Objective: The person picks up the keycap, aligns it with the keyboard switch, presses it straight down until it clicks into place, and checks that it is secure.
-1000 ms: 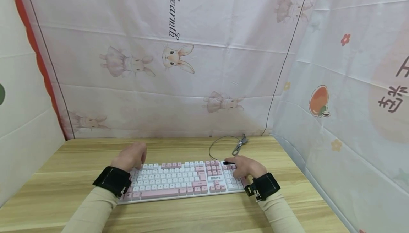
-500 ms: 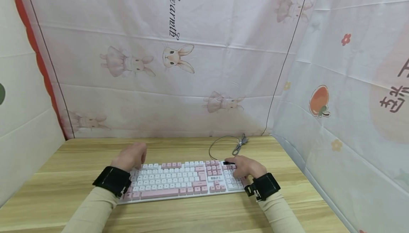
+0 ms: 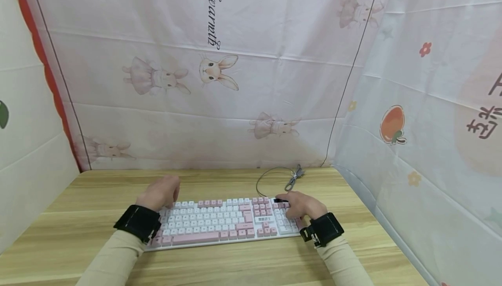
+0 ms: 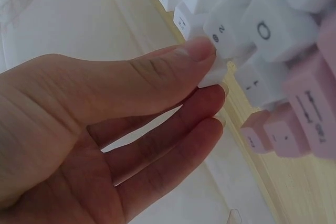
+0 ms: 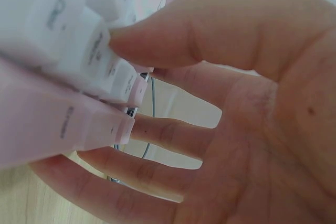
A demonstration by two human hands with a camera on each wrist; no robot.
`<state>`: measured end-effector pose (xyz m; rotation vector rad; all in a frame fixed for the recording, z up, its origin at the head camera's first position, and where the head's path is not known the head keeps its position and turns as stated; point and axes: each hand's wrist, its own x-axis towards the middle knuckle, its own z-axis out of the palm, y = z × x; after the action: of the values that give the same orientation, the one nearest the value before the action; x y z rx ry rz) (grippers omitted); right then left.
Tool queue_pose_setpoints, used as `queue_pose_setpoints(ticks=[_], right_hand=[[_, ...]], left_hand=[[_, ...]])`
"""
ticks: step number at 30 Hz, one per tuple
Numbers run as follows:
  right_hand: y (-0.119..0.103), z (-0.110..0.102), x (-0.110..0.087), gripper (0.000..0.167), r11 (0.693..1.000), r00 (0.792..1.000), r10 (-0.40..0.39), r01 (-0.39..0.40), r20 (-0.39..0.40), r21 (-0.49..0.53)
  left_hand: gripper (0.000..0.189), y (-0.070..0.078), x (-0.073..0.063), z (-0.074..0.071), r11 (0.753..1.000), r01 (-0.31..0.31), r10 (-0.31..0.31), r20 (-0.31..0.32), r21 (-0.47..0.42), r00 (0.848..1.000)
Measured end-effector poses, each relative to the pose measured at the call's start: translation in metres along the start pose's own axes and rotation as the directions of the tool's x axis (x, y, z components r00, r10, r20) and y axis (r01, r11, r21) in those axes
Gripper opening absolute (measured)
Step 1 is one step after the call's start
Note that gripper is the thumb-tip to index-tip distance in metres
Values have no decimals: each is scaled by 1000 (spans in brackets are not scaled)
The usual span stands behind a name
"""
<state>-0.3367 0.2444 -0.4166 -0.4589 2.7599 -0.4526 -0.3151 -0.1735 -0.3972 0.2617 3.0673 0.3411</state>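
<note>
A white and pink keyboard [image 3: 208,223] lies on the wooden table, its long side facing me. My left hand [image 3: 158,193] grips its far left corner; in the left wrist view the thumb [image 4: 199,51] rests by the number keys and the fingers curl past the edge. At the other end, my right hand [image 3: 303,204] holds the number-pad side. The right wrist view shows that thumb [image 5: 152,40] on the white keys, with the other fingers [image 5: 142,169] reaching round the keyboard's edge. Some keys under both hands are hidden.
A grey cable [image 3: 292,183], partly bundled with a tie, runs from the keyboard's back onto the wooden table [image 3: 219,264]. Printed cloth hangings [image 3: 235,142] stand behind the table and along both sides. Each wrist wears a black strap [image 3: 137,223].
</note>
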Motion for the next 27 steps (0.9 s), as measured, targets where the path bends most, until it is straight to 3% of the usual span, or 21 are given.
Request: queue_pose_setpoints(ticks=[27], right_hand=[[0,0,0,81,1000,1000,-1,1,-1,-1]], left_hand=[[23,1,1,1,1000,-2,2,1,-6,1000]])
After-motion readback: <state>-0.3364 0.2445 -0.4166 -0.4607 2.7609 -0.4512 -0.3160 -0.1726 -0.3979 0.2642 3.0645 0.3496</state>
